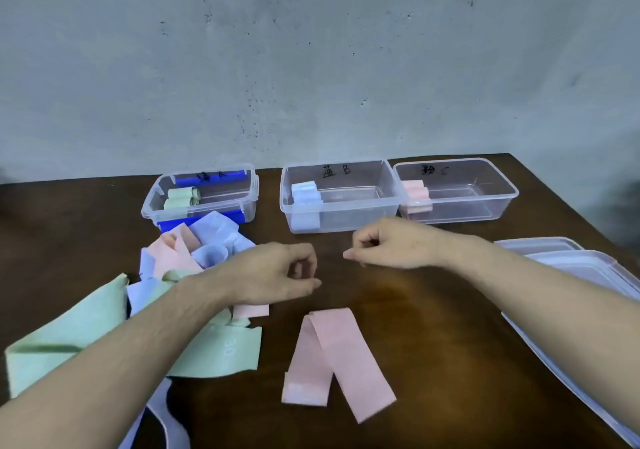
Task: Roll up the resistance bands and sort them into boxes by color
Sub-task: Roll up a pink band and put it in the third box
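Both the left hand [277, 275] and right hand [388, 244] hover with fingers loosely curled, holding nothing, above the flat pink band [337, 358] lying mid-table, which probably needs rolling next for the pink box [485, 213].

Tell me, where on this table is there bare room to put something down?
Bare wood lies right of the flat pink band, up to the stacked lids, and between the hands and the boxes. The pile of loose bands crowds the left.
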Available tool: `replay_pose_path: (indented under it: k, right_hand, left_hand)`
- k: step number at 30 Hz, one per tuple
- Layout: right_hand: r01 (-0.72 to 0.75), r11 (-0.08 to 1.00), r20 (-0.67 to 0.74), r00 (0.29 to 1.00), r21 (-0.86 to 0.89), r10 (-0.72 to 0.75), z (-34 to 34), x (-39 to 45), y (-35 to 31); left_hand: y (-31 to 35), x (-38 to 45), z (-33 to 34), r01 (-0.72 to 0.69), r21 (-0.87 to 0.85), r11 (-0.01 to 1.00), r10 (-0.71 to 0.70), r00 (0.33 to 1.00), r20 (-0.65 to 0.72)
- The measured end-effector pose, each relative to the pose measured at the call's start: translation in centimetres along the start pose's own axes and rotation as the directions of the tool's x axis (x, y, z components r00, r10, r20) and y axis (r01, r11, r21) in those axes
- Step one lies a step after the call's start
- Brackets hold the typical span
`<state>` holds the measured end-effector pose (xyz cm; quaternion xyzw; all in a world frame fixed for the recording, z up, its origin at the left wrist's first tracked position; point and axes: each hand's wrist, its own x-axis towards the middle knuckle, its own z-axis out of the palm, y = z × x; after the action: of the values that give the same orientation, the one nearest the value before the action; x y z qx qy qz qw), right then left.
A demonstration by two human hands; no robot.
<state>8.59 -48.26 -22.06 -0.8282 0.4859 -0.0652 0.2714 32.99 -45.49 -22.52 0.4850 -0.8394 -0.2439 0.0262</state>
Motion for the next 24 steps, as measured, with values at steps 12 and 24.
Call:
replay_pose_path:
  k: [12,24]
  right_hand:
    - [0.009,1.000,0.136,0.991,0.022,-0.012,5.4,-4.0,-0.1]
    - [0.120,0.976,-0.032,0.993,0.180,-0.116,6.3,-7.4,0.7]
  left_hand:
    - [2.9,-4.3,6.4,0.289,-0.100,0.952,-0.292,0.956,-0.018]
    - [8.0,-5.7,8.3,0.234,-0.481,0.845,-0.379,0.897,-0.229]
